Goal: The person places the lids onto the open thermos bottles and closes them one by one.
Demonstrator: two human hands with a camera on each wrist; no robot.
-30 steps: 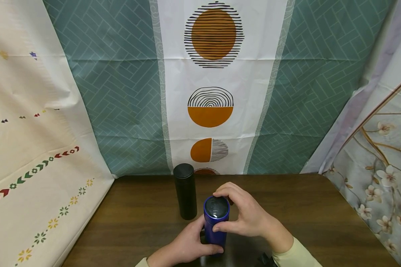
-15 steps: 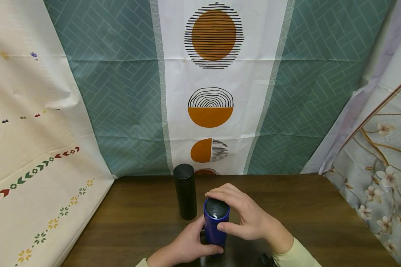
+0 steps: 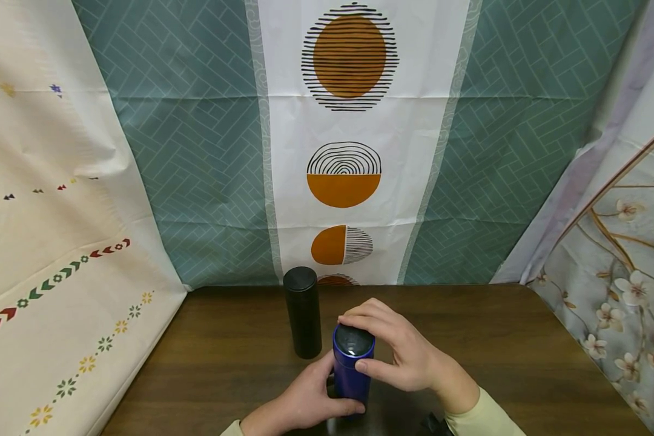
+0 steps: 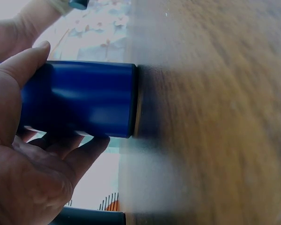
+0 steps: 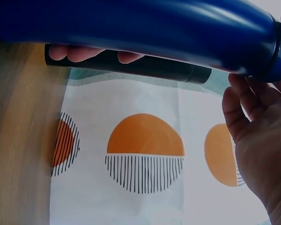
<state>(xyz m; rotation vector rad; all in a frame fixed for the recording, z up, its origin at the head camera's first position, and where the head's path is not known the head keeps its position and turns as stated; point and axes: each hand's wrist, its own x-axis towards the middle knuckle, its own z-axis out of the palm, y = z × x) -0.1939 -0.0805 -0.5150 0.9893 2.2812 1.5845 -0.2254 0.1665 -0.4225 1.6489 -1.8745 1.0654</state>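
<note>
A blue thermos flask (image 3: 351, 384) stands upright on the table, its base on the wood in the left wrist view. My left hand (image 3: 307, 396) grips the lower body, thumb on the near side and fingers on the far side. At the top, my right hand (image 3: 406, 348) holds the lid (image 3: 354, 341), which has a dark top and a blue rim. Its thumb presses the near side while the fingers reach over the far edge. The right wrist view shows those fingertips (image 5: 236, 101) around the seam below the lid.
A black flask (image 3: 302, 321) stands upright behind and to the left of the blue one. The brown wooden table (image 3: 212, 357) ends at a hanging cloth (image 3: 201, 151) with orange circles. A small dark object (image 3: 435, 424) lies by the right sleeve.
My right hand's fingers have shifted left across the far edge of the lid, and its thumb has moved right along the near side. The left hand and both flasks stay in place.
</note>
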